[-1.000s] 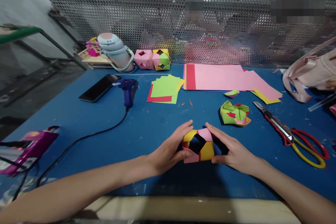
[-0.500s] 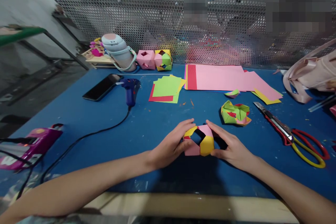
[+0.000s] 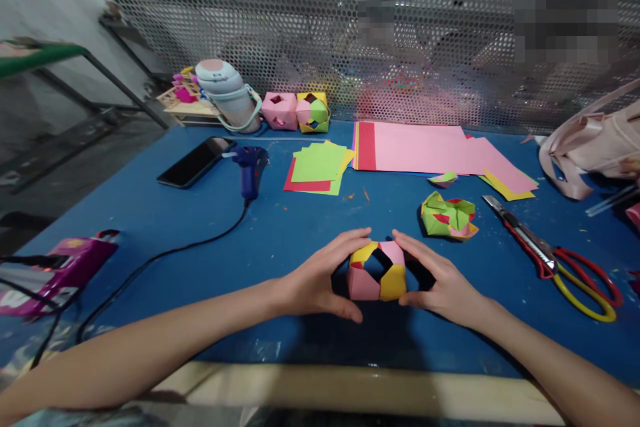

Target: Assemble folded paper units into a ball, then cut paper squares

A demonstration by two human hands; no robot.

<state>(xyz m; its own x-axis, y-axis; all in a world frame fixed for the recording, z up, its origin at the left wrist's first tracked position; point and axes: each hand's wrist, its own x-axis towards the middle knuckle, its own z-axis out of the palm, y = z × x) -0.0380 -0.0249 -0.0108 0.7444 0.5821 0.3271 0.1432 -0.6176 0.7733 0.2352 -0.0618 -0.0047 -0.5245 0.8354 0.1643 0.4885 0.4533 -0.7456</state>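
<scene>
A pink and yellow folded paper cube (image 3: 364, 285) with dark openings sits in front of me between both hands. My left hand (image 3: 327, 273) is open at its left side, fingertips near the top corner, thumb stretched out below and off the paper. On the other side my right hand (image 3: 443, 280) grips the cube's right edge, fingers at the upper corner and thumb at the lower one. Beyond it, to the right, lies a partly folded green, red and pink paper piece (image 3: 449, 215). A small green and pink folded slip (image 3: 443, 179) rests behind that.
Scissors (image 3: 583, 273) and a utility knife (image 3: 520, 230) lie at right. A blue glue gun (image 3: 247, 170), phone (image 3: 195, 161) and purple power strip (image 3: 60, 273) are at left. Paper squares (image 3: 320, 163), pink sheets (image 3: 415, 147), finished cubes (image 3: 280, 111) and a bottle (image 3: 230, 97) stand farther back.
My left thumb has come off the front of the cube and spread downward, opening that hand. The right hand has stayed at the cube's right edge.
</scene>
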